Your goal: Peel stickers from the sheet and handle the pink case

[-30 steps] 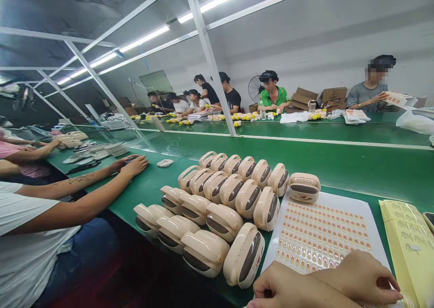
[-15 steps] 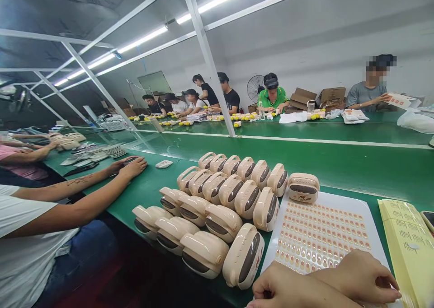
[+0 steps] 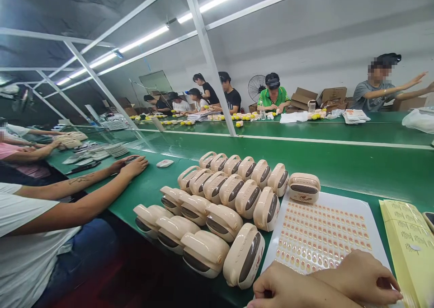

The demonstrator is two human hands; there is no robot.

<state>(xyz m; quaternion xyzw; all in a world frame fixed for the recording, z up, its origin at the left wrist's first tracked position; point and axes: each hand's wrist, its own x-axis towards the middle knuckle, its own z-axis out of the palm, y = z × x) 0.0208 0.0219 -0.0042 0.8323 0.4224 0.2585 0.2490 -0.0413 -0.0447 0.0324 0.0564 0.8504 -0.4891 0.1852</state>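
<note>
My forearms are crossed at the lower right, over the near edge of a white sheet of small red-and-gold stickers (image 3: 322,226). My left hand (image 3: 368,276) lies on the right side, its fingers loosely curled with nothing visible in them. On the left side is my right hand (image 3: 281,283), fingers bent inward and partly cut off by the frame's lower edge; nothing shows in it. Closest to it stands a beige, handled plastic casing with a dark window (image 3: 244,256). Another such casing (image 3: 304,188) sits on the sheet's far edge.
Rows of similar beige casings (image 3: 213,188) stand on the green table (image 3: 356,163). Yellow printed sheets (image 3: 405,240) lie at right. A co-worker's hands (image 3: 134,163) rest on the table at left. More people sit along the far table behind a white metal post (image 3: 212,64).
The far-right co-worker no longer holds the white printed box and now stretches both arms outward to the right. My crossed hands stay put; the view shifts very slightly.
</note>
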